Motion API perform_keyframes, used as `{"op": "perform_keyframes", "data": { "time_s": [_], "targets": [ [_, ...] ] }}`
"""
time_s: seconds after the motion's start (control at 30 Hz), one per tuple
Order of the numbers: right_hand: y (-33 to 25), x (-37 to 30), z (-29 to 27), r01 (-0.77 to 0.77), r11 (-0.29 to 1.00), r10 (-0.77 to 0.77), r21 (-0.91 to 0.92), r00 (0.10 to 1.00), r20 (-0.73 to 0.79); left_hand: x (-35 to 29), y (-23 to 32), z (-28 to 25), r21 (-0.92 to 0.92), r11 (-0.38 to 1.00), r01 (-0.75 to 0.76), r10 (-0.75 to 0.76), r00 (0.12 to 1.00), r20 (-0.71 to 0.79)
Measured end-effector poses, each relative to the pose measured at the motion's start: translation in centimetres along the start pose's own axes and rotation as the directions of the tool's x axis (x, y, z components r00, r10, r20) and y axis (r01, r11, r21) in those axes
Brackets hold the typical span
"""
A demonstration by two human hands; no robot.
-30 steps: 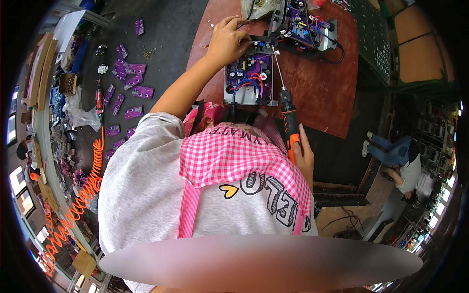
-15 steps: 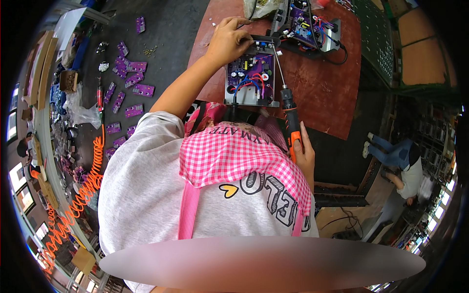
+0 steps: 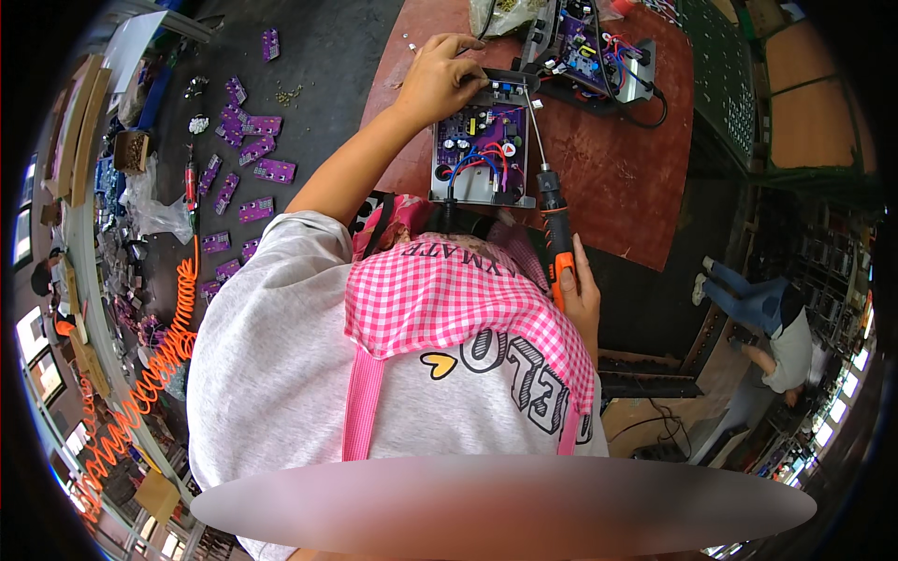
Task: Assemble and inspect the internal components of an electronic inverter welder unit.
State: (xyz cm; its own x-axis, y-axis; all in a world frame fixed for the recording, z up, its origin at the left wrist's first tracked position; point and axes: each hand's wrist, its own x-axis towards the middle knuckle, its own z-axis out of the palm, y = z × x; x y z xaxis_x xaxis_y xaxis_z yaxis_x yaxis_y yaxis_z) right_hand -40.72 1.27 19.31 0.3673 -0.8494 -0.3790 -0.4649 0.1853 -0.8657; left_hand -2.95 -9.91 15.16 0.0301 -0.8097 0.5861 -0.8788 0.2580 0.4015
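A metal housing [image 3: 513, 192] lies on the red-brown tabletop, holding a purple circuit board [image 3: 477, 131] with blue and red wires. Across its far end stands a narrow dark panel [image 3: 510, 77]. My left hand [image 3: 435, 79] has its fingers closed at the left end of this panel. In my right hand [image 3: 582, 294] is an orange-and-black electric screwdriver [image 3: 557, 229], gripped at the rear of its body. Its long thin bit [image 3: 535, 126] runs along the housing's right side, with the tip by the panel's right end. Whether the tip touches a screw is too small to tell.
A second opened housing with a purple board [image 3: 585, 56] and dark cables sits at the table's far right. Beside it is a clear bag [image 3: 505, 14]. Several purple boards [image 3: 257, 150] lie on the dark surface at left, near a red driver [image 3: 192, 182] on a coiled orange hose.
Both hands and the screwdriver have stayed nearly in place, with only a slight shift of the bit. In the background at right, a person's arm has moved.
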Motion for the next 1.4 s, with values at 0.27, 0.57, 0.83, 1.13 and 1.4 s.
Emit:
{"op": "perform_keyframes", "data": {
  "time_s": [0.27,0.57,0.83,1.13,1.4],
  "targets": [
    [0.3,0.1,0.5,0.068,0.998,-0.068,-0.015,0.998,-0.017,-0.1,-0.1,-0.1,-0.057,0.998,-0.031,0.030,0.999,-0.016],
    [-1.7,-0.6,0.6,-0.054,0.968,0.044,0.245,0.998,0.046,0.2,-0.5,0.0,-0.040,0.999,-0.026,0.026,1.000,-0.010],
    [-4.2,-1.5,1.0,-0.263,0.725,0.152,0.637,0.963,0.224,0.8,-0.5,-0.7,-0.024,1.000,0.001,0.002,0.990,0.139],
    [-4.3,-1.7,1.9,-0.200,0.812,0.121,0.549,0.977,0.177,3.8,0.1,1.6,-0.069,0.997,0.016,0.006,0.952,0.307],
    [-4.8,-1.9,2.1,-0.224,0.846,0.163,0.484,0.973,0.165,3.5,0.7,1.7,-0.089,0.996,0.014,0.015,0.951,0.309]
  ]
}}
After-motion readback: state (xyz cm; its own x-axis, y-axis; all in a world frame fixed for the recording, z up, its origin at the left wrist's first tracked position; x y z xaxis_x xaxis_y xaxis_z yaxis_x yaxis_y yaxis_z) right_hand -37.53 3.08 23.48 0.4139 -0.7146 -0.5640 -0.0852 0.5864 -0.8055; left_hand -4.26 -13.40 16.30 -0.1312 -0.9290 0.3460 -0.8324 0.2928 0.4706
